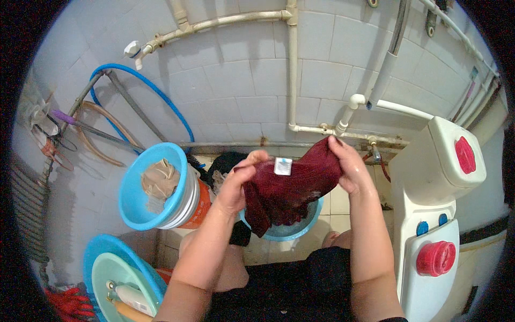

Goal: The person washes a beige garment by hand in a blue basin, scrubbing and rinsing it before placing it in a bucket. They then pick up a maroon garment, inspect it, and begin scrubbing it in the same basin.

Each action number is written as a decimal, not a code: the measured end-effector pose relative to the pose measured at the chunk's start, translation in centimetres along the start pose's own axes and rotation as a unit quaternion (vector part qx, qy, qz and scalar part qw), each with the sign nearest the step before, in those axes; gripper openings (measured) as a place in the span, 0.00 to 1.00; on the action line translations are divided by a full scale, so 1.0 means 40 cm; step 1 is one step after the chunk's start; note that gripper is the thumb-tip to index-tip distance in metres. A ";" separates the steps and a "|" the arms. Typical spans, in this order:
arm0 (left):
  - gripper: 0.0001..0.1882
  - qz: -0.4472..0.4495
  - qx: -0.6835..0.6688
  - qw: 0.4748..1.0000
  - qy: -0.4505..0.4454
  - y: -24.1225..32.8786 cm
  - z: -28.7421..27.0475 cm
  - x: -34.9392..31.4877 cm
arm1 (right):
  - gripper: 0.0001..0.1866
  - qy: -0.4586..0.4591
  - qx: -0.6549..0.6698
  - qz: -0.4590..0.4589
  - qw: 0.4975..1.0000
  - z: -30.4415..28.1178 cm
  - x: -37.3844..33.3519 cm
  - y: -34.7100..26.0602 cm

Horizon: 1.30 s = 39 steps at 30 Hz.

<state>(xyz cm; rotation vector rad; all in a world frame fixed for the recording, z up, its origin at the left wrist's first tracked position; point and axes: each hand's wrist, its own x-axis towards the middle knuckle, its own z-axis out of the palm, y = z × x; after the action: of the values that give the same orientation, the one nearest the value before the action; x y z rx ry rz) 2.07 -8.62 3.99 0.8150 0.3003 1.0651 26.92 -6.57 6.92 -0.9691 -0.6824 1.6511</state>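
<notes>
Between my two hands hangs a wet-looking maroon garment (300, 185), with a small white label (282, 166) showing at its upper edge. My left hand (237, 185) is closed on its left side, and my right hand (348, 165) pinches the upper right corner. The cloth's lower part hangs over a light blue basin (292, 234) that holds water. Most of that basin is hidden behind the garment. What kind of garment it is, I cannot tell.
On the left, a blue basin (130, 206) holding beige cloth (161, 180) tops a white-and-orange bucket (196, 204). Nearer stands a green basin (102, 279) with bottles. A white toilet (424, 220) is at right. Pipes and a tap (137, 56) line the tiled wall.
</notes>
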 end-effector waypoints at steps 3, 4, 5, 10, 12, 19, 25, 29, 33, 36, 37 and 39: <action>0.29 -0.062 -0.165 0.983 0.047 -0.058 0.048 0.035 | 0.15 -0.039 -0.016 0.011 0.999 0.039 -0.003 0.039; 0.28 -0.079 -0.138 0.986 0.043 -0.080 0.054 0.042 | 0.14 -0.039 -0.016 0.018 0.999 0.042 0.000 0.046; 0.26 -0.132 -0.165 0.975 0.075 -0.107 0.038 0.052 | 0.13 -0.040 -0.017 0.026 0.999 0.043 0.008 0.058; 0.22 -0.166 -0.194 0.966 0.050 -0.157 0.031 0.045 | 0.14 0.014 -0.211 -0.110 0.971 0.047 0.022 0.078; 0.21 -0.182 -0.174 0.965 0.076 -0.154 0.036 0.038 | 0.14 0.007 -0.292 -0.151 0.945 0.033 0.027 0.096; 0.16 -0.203 -0.200 0.949 0.135 -0.157 0.075 0.047 | 0.17 0.095 -0.384 -0.240 0.887 -0.034 -0.013 0.073; 0.17 -0.143 -0.257 0.946 0.136 -0.178 0.093 0.061 | 0.13 0.112 -0.385 -0.244 0.883 -0.089 -0.162 -0.029; 0.18 -0.138 -0.286 0.944 0.096 -0.201 0.121 0.075 | 0.12 0.154 -0.450 -0.255 0.842 -0.134 -0.335 -0.116; 0.20 -0.133 -0.273 0.943 0.138 -0.246 0.135 0.086 | 0.11 0.227 -0.501 -0.266 0.791 -0.239 -0.528 -0.209; 0.20 -0.136 -0.247 0.949 0.142 -0.267 0.137 0.090 | 0.11 0.331 -0.569 -0.178 0.731 -0.320 -0.703 -0.287; 0.20 -0.140 -0.241 0.950 0.144 -0.280 0.141 0.095 | 0.10 0.362 -0.607 -0.133 0.694 -0.343 -0.756 -0.304; 0.20 -0.138 -0.226 0.953 0.148 -0.269 0.144 0.092 | 0.10 0.374 -0.685 -0.032 0.624 -0.383 -0.817 -0.321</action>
<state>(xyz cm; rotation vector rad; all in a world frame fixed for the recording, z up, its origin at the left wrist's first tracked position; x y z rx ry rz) 14.25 -10.50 0.76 0.1916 0.3908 0.9386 50.30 -34.78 18.15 -2.4376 -1.3218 0.1897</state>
